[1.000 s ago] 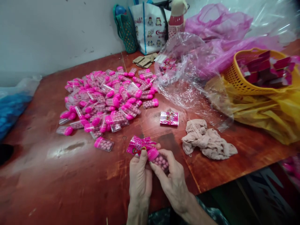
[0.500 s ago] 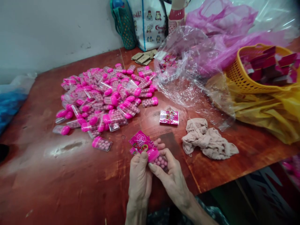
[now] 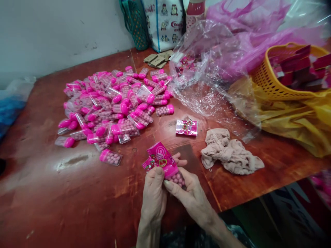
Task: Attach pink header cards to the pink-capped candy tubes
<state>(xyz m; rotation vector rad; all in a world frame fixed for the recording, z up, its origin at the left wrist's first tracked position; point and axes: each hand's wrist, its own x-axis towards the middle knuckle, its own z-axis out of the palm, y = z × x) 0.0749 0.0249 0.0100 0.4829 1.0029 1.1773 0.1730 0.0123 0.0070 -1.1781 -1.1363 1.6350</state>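
at the near edge of the red desk (image 3: 77, 193), the left hand (image 3: 153, 194) keeps a closed grip on a small pink carton (image 3: 160, 156). the right hand (image 3: 191, 198) pinches a clear candy tube (image 3: 178, 178). the tube's long axis slants up and left, its pink cap meeting the carton's lower end; a heap of tubes (image 3: 113, 103) lies well apart.

On your red-brown table (image 3: 51, 193) you have a heap of pink-capped candy tubes (image 3: 113, 103), a flat pink packet (image 3: 186, 127) just beside a crumpled beige cloth (image 3: 230, 155), clear plastic sheeting (image 3: 204, 69) behind them, and a yellow basket (image 3: 269, 88) of red boxes (image 3: 297, 63) at the far right.
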